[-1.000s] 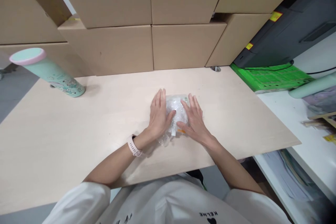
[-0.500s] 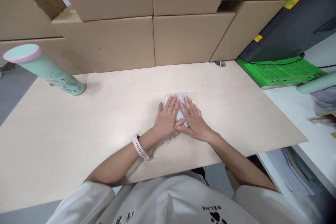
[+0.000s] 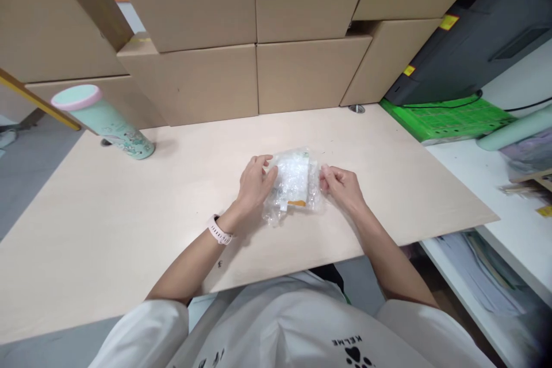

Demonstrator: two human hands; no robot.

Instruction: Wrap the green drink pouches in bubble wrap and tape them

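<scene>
A small clear plastic packet [image 3: 294, 184] with white contents and an orange strip lies on the pale wooden table [image 3: 129, 207], near its middle. My left hand [image 3: 253, 183], with a pink watch on its wrist, pinches the packet's left edge with curled fingers. At the packet's right edge my right hand [image 3: 342, 187] grips it the same way. The packet sits between the two hands, slightly raised at its sides.
Stacked cardboard boxes [image 3: 207, 75] line the table's back edge. A mint tumbler with a pink lid [image 3: 103, 121] stands at the back left. A green tray [image 3: 448, 118] under a black machine [image 3: 470, 40] sits at the right, beside a white desk [image 3: 509, 230].
Both hands lay flat on top of the packet, pressing it down. Now they have slid apart to its left and right edges and closed on them, uncovering the packet.
</scene>
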